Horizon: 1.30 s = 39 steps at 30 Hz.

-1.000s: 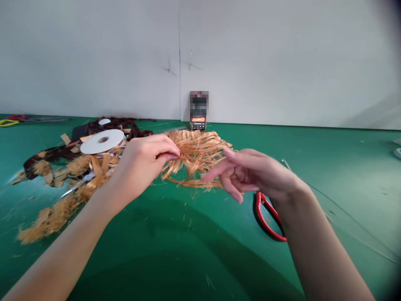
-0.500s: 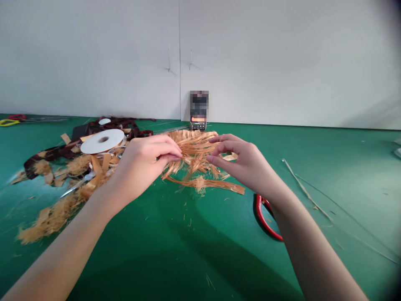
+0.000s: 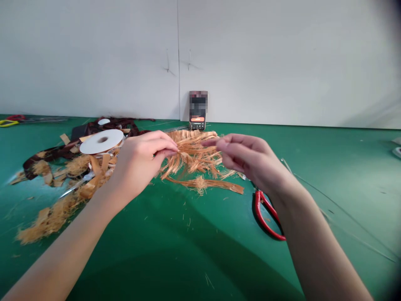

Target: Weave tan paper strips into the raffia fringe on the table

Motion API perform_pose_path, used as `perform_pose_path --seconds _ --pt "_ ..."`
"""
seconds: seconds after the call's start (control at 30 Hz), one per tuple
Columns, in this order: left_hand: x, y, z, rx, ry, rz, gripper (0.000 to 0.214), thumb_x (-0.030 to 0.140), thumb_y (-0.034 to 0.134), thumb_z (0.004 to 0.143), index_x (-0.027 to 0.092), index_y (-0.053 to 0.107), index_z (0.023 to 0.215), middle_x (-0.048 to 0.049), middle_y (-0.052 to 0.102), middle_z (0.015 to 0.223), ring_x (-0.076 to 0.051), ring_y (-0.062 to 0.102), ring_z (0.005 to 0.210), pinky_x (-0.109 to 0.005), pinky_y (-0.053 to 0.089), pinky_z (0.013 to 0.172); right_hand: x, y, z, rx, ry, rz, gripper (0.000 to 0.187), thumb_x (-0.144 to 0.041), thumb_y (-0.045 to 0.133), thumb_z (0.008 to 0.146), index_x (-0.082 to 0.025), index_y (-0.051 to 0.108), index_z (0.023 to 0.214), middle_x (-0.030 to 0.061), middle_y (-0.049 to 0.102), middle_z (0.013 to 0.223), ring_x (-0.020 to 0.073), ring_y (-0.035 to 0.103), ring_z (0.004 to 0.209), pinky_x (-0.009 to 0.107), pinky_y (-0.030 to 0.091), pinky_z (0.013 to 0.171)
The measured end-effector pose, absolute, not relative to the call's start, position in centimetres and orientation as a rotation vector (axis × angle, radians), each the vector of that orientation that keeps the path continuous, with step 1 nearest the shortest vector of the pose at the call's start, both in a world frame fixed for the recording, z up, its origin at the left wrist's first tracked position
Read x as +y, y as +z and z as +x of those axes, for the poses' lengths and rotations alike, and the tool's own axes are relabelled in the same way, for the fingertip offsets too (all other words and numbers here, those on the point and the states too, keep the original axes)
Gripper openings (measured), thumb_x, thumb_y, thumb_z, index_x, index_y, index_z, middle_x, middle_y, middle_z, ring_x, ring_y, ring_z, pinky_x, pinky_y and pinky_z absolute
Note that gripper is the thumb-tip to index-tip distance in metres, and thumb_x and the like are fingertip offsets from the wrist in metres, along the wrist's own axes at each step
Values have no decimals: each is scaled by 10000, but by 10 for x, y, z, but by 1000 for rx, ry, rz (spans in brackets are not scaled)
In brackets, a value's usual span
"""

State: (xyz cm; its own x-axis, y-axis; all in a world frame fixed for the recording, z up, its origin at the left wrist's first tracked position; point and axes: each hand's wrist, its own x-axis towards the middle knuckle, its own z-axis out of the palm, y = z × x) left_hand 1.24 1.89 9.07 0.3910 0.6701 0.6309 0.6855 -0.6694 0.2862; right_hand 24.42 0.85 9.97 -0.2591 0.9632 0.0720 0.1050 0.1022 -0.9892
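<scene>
My left hand (image 3: 147,156) is closed in a pinch on the end of a tan frayed ribbon strip (image 3: 185,156), held over a pile of similar fringed strips (image 3: 197,165). To its right, my right hand (image 3: 247,156) has its thumb and fingers drawn together, pointing left above the pile's right side. Whatever it pinches, if anything, is too fine to make out. One separate frayed ribbon strip (image 3: 219,184) lies on the green table just in front of the pile. Red-handled scissors (image 3: 260,213) rest below my right hand, partly hidden by my forearm.
A white ribbon spool (image 3: 102,141) sits among tan scraps (image 3: 59,213) and dark brown ribbon (image 3: 37,161) at left. A phone (image 3: 198,109) leans against the back wall. Yellow and red handled scissors (image 3: 12,121) lie far left. Thin stalks (image 3: 328,200) lie at right.
My right hand has turned and moved slightly right, its fingers drawing together and away from the left hand. My left hand keeps its pinch, shifted slightly left and up.
</scene>
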Motion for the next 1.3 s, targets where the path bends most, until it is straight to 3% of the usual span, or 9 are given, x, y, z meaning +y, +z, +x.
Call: perform_pose_path --seconds 0.1,0.27,0.4,0.5,0.6,0.8,0.9,1.17,1.3 --pt "19 91 12 -1250 -1188 -2581 159 193 592 870 208 725 785 -21 736 856 -145 673 764 -276 537 703 10 92 242 -1749 1058 -1339 284 -370 763 695 -189 683 899 9 641 688 140 574 620 289 430 555" --pt "22 90 10 -1294 -1128 -2587 189 213 558 880 226 729 801 -22 739 881 -172 683 790 -308 545 735 12 92 249 -1850 1142 -1295 255 -421 705 759 -190 725 654 -24 500 512 97 411 493 289 307 479" --pt "21 90 10 -1272 -1098 -2669 199 146 536 878 172 717 799 -36 734 877 -157 680 784 -273 523 717 11 98 255 -1495 1351 -891 201 -424 618 840 -289 748 914 -67 468 471 83 358 408 271 352 447" --pt "19 91 11 -1184 -1037 -2772 231 130 499 890 174 709 805 -27 732 890 -141 680 791 -252 517 715 13 95 254 -1436 1254 -811 320 -316 550 889 -346 635 1196 -16 719 1028 136 661 760 313 535 718" --pt "17 91 13 -1095 -982 -2800 261 124 463 905 178 707 827 -24 733 909 -136 685 816 -246 523 725 17 86 249 -1665 955 -911 500 -196 623 814 -283 565 1302 0 525 1417 222 522 1262 416 422 1056" --pt "16 91 15 -1062 -1058 -2709 231 98 495 896 177 702 830 -29 733 921 -125 675 808 -242 527 728 21 75 242 -2004 194 -1238 72 -166 657 776 -218 704 758 80 710 1120 270 568 1161 480 445 985" --pt "16 91 15 -1125 -1082 -2669 206 126 522 892 183 703 812 -27 731 895 -129 676 785 -248 532 718 17 80 240 -1945 349 -1245 210 -223 581 851 -213 608 642 63 722 942 233 612 1021 417 473 884" --pt "19 89 15 -1235 -1110 -2599 208 159 519 886 201 702 796 -15 732 878 -142 677 785 -269 542 733 17 95 245 -1420 1158 -871 277 -354 412 927 -230 648 851 46 688 1123 203 584 1164 358 491 964" --pt "20 87 15 -1230 -1096 -2592 169 123 544 862 183 688 797 -18 728 872 -137 667 772 -259 526 716 14 100 248 -1361 1178 -932 326 -455 440 921 -249 635 761 31 689 1079 154 662 818 314 545 721"
